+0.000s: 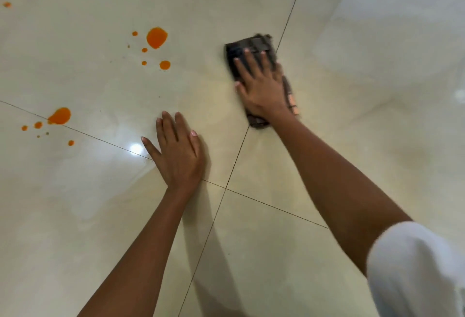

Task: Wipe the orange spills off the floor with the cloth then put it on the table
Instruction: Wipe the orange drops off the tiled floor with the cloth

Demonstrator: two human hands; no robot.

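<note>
Pressing cloth (241, 51) with flat right hand (261, 87); left hand (178, 150) splayed flat on floor (100, 203).

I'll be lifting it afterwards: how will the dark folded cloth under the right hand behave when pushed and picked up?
The dark folded cloth probably slides easily, since the glossy cream floor tiles reflect light. It lies flat under the right hand, with a frayed far edge, so it likely flops when lifted.
</note>
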